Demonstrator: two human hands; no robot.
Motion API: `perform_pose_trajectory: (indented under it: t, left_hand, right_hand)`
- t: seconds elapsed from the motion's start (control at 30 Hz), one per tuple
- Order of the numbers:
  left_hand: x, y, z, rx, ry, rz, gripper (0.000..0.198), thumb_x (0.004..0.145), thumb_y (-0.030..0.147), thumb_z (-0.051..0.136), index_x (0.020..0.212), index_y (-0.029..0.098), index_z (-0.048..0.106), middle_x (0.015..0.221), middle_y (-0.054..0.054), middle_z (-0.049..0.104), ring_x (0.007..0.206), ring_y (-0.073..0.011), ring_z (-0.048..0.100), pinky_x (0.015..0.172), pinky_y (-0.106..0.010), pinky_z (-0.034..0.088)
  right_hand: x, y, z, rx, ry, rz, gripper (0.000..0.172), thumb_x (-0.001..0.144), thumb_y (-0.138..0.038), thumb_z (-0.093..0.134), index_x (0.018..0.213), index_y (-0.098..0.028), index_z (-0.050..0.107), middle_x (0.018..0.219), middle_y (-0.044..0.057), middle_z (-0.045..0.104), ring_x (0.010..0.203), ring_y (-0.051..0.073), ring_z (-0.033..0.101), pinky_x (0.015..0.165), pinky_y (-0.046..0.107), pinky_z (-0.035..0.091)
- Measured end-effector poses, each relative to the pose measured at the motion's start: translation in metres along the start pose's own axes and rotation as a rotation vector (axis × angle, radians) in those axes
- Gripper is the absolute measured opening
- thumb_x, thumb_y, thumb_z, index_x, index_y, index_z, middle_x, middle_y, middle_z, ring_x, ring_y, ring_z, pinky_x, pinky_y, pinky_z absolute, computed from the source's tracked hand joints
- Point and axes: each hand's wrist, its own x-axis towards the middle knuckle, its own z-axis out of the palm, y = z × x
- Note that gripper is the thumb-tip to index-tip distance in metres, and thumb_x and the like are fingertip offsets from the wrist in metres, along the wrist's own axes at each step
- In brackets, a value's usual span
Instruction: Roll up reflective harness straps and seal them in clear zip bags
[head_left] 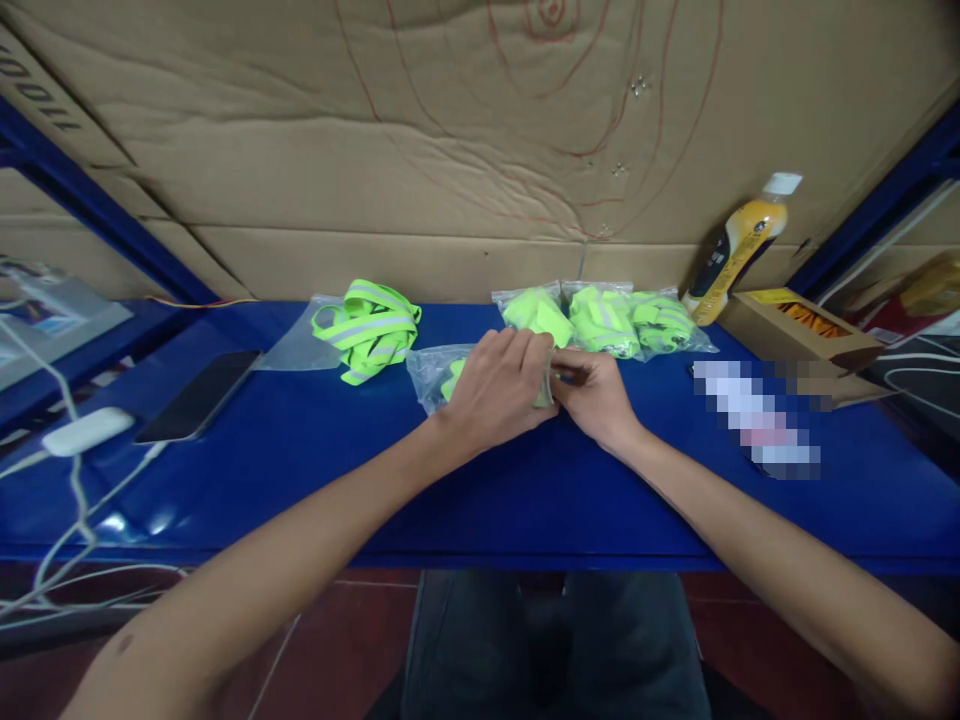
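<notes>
My left hand (501, 388) is closed round a clear plastic bag (429, 372) with neon green strap material inside, which pokes out left of the hand. Against its right side, my right hand (598, 392) pinches the bag's edge with bent fingers. Part of the bag is hidden under both hands. Left of them, a loose neon green reflective strap (379, 330) lies bunched over another clear bag (296, 340). Behind my hands, several filled bags of green straps (604, 318) stand side by side near the cardboard.
A blue shelf top (300, 480) meets a cardboard wall (300, 150). On the left are a phone (201, 398), a white device (88, 432) and cables. To the right are a yellow bottle (739, 250), an open carton (802, 330) and a pixelated item (757, 420).
</notes>
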Motion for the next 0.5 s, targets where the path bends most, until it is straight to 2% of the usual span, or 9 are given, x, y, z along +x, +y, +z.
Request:
perform_pose_trajectory:
  t: [0.1, 0.17, 0.23, 0.3, 0.4, 0.5]
  left_hand:
    - [0.001, -0.001, 0.001, 0.043, 0.003, -0.018, 0.039, 0.084, 0.026, 0.067, 0.120, 0.011, 0.061, 0.104, -0.017, 0.071, 0.095, -0.0357, 0.067, 0.080, -0.046, 0.049]
    - [0.002, -0.004, 0.000, 0.038, 0.033, -0.068, 0.045, 0.086, 0.030, 0.068, 0.125, 0.011, 0.060, 0.110, -0.018, 0.070, 0.097, -0.0364, 0.067, 0.082, -0.047, 0.050]
    - [0.002, -0.007, -0.002, 0.026, 0.067, -0.114, 0.058, 0.087, 0.042, 0.071, 0.134, 0.011, 0.056, 0.116, -0.020, 0.069, 0.100, -0.0373, 0.066, 0.085, -0.048, 0.050]
    - [0.002, -0.008, -0.004, 0.030, 0.094, -0.123, 0.071, 0.085, 0.050, 0.073, 0.140, 0.010, 0.053, 0.119, -0.020, 0.068, 0.100, -0.0372, 0.065, 0.086, -0.048, 0.050]
    - [-0.001, -0.006, -0.004, 0.046, 0.108, -0.069, 0.076, 0.086, 0.045, 0.072, 0.147, 0.008, 0.047, 0.121, -0.020, 0.066, 0.101, -0.0363, 0.064, 0.085, -0.046, 0.049]
    - [-0.003, -0.001, -0.002, 0.052, 0.111, -0.026, 0.071, 0.091, 0.036, 0.066, 0.153, 0.009, 0.044, 0.120, -0.019, 0.065, 0.104, -0.0351, 0.063, 0.085, -0.044, 0.047]
  right_hand:
    - [-0.003, -0.011, -0.003, -0.337, -0.125, -0.070, 0.018, 0.087, -0.023, 0.062, 0.072, -0.021, 0.072, 0.070, 0.002, 0.067, 0.064, 0.017, 0.059, 0.067, 0.033, 0.046]
    - [-0.004, -0.024, -0.006, -0.449, -0.146, -0.108, 0.020, 0.092, -0.023, 0.057, 0.081, -0.022, 0.074, 0.078, 0.004, 0.073, 0.067, 0.020, 0.062, 0.068, 0.035, 0.045]
    - [-0.004, -0.035, -0.009, -0.458, -0.121, -0.164, 0.025, 0.100, -0.030, 0.052, 0.086, -0.023, 0.072, 0.089, 0.006, 0.076, 0.077, 0.022, 0.067, 0.076, 0.038, 0.048]
    - [-0.006, -0.043, -0.011, -0.450, -0.105, -0.218, 0.036, 0.107, -0.038, 0.047, 0.079, -0.023, 0.065, 0.085, 0.006, 0.073, 0.080, 0.022, 0.066, 0.081, 0.039, 0.048]
    - [-0.008, -0.045, -0.012, -0.400, -0.188, -0.181, 0.051, 0.109, -0.053, 0.045, 0.068, -0.023, 0.052, 0.068, 0.002, 0.061, 0.067, 0.018, 0.057, 0.072, 0.036, 0.044]
    - [-0.010, -0.041, -0.010, -0.232, -0.295, -0.061, 0.054, 0.103, -0.067, 0.053, 0.075, -0.022, 0.062, 0.070, 0.001, 0.063, 0.065, 0.016, 0.057, 0.066, 0.032, 0.045]
